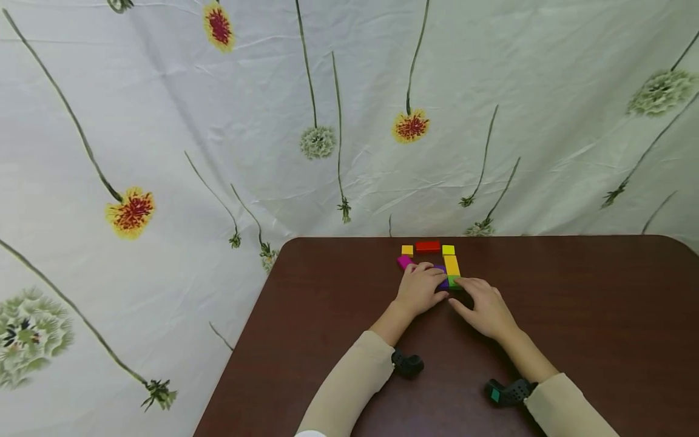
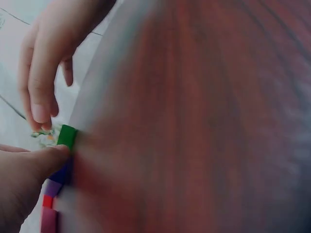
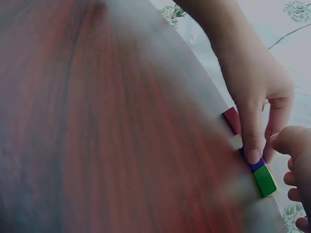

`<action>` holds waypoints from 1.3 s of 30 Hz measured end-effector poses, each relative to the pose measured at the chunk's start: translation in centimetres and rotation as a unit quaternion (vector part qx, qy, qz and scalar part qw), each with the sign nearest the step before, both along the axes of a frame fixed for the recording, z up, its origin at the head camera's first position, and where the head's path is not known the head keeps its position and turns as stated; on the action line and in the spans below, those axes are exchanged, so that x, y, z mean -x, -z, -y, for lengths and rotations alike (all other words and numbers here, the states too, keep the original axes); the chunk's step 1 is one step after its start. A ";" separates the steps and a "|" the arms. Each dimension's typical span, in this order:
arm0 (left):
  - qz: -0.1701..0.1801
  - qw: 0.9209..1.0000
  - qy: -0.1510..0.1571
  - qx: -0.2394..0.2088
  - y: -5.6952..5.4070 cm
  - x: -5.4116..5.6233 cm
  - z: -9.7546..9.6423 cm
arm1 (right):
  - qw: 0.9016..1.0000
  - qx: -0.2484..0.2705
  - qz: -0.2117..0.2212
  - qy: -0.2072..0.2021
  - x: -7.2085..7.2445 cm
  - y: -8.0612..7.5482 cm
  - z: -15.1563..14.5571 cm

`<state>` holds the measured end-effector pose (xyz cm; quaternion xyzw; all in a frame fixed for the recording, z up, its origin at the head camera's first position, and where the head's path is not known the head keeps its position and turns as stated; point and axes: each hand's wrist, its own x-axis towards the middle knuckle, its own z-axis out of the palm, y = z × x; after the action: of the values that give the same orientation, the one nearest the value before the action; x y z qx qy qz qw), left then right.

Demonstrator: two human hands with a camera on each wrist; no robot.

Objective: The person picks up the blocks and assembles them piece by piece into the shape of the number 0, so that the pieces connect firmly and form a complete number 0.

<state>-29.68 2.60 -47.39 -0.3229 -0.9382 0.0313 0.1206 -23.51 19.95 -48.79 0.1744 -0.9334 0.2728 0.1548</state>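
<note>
Alignment needs care: the left hand (image 1: 419, 289) pinches the blue block (image 3: 258, 165); the right hand (image 1: 486, 308), loosely spread at its four o'clock, might steady the green block (image 3: 265, 181).

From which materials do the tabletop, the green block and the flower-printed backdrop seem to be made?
Tabletop: wood or wood-look laminate, slightly glossy; grain streaks and soft reflections show.
Green block: painted wood or plastic, perhaps; even colour, crisp edges.
Flower-printed backdrop: probably matte fabric; creases run across it.

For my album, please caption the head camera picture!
Left hand and right hand at colourful rectangular blocks on a dark brown table.
</note>
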 end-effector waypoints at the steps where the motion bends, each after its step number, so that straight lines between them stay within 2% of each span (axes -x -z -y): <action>1: -0.002 1.000 -0.003 0.001 0.1 0.0 0.0 | 1.000 0.000 0.000 0.000 0.0 0.0 0.0; 6: -0.004 1.000 -0.006 -0.007 0.6 -0.2 0.4 | 1.000 0.003 -0.001 0.000 0.2 0.1 0.0; 14: -0.030 0.997 0.034 -0.066 0.8 -1.0 1.4 | 1.000 0.012 -0.003 -0.009 0.6 0.1 0.5; 21: -0.018 0.995 0.048 -0.091 0.8 -1.8 2.1 | 1.000 0.001 0.010 -0.025 1.3 -0.2 1.0; 29: -0.012 0.989 0.058 -0.132 1.4 -2.0 3.5 | 0.998 -0.022 0.022 -0.056 2.4 -0.5 1.1; 34: 0.028 0.984 0.056 -0.169 1.6 -1.9 4.2 | 0.997 -0.025 0.029 -0.062 2.6 -0.5 1.0; 39: 0.086 0.967 0.045 -0.234 1.6 -1.5 4.8 | 0.997 -0.023 0.025 -0.064 2.7 -0.5 1.0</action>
<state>-28.21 -2.19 -48.97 -0.3293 -0.9107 -0.2223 0.1131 -26.19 18.97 -48.28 0.2308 -0.9298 0.2648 0.1095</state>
